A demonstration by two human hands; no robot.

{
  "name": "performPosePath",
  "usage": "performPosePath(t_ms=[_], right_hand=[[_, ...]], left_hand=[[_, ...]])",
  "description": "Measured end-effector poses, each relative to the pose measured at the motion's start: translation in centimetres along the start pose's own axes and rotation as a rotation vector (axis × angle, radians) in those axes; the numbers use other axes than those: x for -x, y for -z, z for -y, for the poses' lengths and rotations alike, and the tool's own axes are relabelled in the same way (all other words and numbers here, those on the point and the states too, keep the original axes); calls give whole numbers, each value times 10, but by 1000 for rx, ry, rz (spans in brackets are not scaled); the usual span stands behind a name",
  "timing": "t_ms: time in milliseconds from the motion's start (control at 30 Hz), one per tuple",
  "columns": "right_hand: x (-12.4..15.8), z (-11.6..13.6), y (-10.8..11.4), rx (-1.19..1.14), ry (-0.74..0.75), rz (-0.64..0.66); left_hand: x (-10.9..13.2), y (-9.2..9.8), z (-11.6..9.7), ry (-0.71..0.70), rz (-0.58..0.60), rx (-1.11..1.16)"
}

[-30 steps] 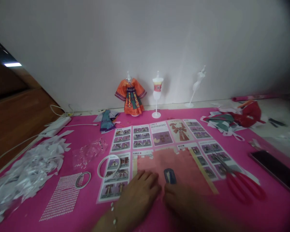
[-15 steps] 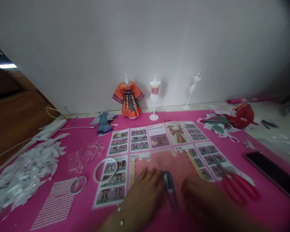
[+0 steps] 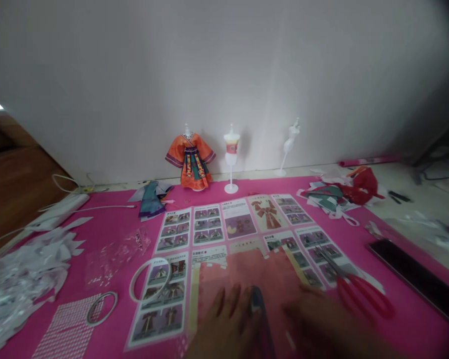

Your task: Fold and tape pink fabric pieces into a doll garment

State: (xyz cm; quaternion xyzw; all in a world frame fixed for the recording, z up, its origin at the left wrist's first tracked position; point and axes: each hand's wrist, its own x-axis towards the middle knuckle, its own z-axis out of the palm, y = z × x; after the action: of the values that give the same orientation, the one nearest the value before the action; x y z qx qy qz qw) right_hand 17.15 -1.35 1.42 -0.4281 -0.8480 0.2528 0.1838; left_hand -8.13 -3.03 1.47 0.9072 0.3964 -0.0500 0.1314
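Salmon cloth [image 3: 250,271] could be skewed or creased if dragged by the left hand [image 3: 228,319], laid fingers-spread on it; right hand [image 3: 316,316] blurred, grip can't be told.

hands [image 3: 226,321]: 2
blue tool [image 3: 262,321]: just 1
mini mannequins [image 3: 231,158]: a whole 3
tape rings [image 3: 132,284]: 2
red scissors [image 3: 347,279]: 1 pair

To your right, red-handled scissors [image 3: 344,275] and a dark slab [image 3: 415,278] block sideways sliding; ahead, your hands [image 3: 226,321] can pass over flat printed sheets [image 3: 240,220] up to the mannequins [image 3: 231,158].
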Motion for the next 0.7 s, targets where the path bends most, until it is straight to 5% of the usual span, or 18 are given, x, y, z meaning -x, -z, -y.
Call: performPosePath(t_ms=[233, 467, 700], right_hand=[[-65, 19, 17, -211, -16, 95], [-136, 28, 0, 145, 21, 252], [-166, 31, -19, 233, 73, 315]], left_hand=[[-15, -4, -1, 218, -74, 47], [-19, -23, 4, 217, -128, 27], [-20, -26, 6, 195, -143, 39]])
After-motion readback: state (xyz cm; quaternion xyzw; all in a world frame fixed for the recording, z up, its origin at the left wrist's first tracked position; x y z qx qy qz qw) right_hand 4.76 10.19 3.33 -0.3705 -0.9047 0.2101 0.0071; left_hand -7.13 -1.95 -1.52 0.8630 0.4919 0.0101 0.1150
